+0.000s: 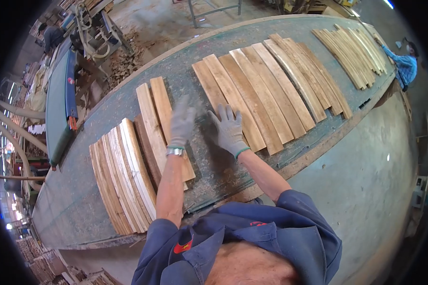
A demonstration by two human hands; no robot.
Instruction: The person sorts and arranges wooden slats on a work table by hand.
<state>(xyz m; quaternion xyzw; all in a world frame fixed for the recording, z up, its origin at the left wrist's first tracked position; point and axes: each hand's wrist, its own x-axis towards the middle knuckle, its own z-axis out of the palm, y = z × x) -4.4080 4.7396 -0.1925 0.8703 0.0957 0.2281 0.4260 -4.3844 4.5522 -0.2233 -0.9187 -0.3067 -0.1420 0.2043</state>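
My left hand (181, 124), in a grey glove with a watch at the wrist, is smeared by motion. It overlaps the right edge of a light wooden plank (160, 97), with another pale plank (146, 107) and a darker plank (142, 137) to its left. My right hand (227, 129), gloved in grey too, has its fingers spread at the left edge of a brown plank (209, 84), the first of a row of planks laid side by side. A strip of bare table shows between both hands.
Narrow strips (116, 175) lie packed together at left on the long green table (199, 175). More sticks (345, 57) lie at the far right end, where a person in a blue shirt (404, 66) stands. A blue-edged conveyor (62, 99) and scrap wood (123, 64) sit beyond the table.
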